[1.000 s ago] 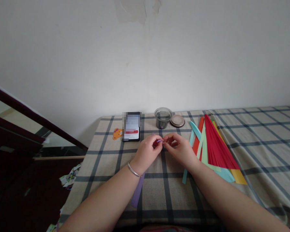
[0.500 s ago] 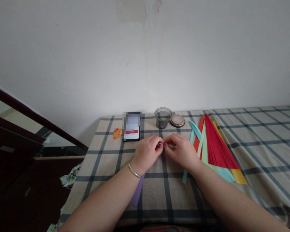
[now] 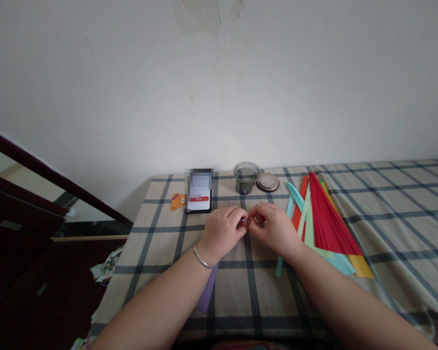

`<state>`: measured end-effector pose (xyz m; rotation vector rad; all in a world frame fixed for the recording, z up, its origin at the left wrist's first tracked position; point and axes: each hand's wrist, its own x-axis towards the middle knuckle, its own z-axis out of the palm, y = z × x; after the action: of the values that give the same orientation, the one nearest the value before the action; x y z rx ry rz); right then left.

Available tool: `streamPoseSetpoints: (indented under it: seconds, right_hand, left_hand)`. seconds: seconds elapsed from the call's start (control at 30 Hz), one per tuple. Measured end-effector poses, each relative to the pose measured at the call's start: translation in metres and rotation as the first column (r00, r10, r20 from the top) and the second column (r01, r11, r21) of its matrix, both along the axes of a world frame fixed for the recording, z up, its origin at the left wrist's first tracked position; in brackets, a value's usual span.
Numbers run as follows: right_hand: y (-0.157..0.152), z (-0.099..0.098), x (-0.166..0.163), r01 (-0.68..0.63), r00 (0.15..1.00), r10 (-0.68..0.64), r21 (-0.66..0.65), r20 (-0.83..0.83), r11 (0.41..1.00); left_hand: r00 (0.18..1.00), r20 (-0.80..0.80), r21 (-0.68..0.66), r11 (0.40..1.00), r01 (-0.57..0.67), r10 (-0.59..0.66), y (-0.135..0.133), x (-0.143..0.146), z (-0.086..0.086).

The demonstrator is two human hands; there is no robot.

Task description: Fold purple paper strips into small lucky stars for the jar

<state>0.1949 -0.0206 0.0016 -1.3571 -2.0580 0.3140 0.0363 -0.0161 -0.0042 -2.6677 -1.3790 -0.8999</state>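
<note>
My left hand (image 3: 223, 232) and my right hand (image 3: 273, 228) meet over the checked tablecloth (image 3: 160, 253), fingertips pinched together on a small folded piece of purple paper strip (image 3: 244, 221). A longer purple strip (image 3: 208, 289) runs from under my left wrist toward the near edge. A silver bangle (image 3: 202, 257) sits on my left wrist. Both hands are closed on the paper.
A phone (image 3: 199, 191) lies at the back, with a small bear figure (image 3: 177, 201) to its left. A glass jar (image 3: 246, 177) and its lid (image 3: 267, 182) stand behind my hands. Red, orange, green, blue and yellow paper strips (image 3: 326, 221) fan out on the right. The table edge drops off at left.
My fingertips have drawn closer together and slightly lower, and the purple piece shows less between them. Nothing else on the table has moved.
</note>
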Motion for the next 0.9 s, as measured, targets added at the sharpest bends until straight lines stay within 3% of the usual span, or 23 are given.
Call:
streamPoseSetpoints:
  seconds: [0.43,0.9]
  right_hand:
    - [0.007,-0.010,0.003,0.011,0.958,-0.067,-0.197,-0.279,0.980]
    - [0.014,-0.013,0.011,0.045,0.938,-0.121,-0.233,-0.324,0.971]
  left_hand:
    - [0.991,0.134,-0.037,0.999,0.020,-0.015,0.001,0.001,-0.001]
    - [0.950,0.311,-0.153,0.988,0.032,0.018,0.004,-0.001,-0.007]
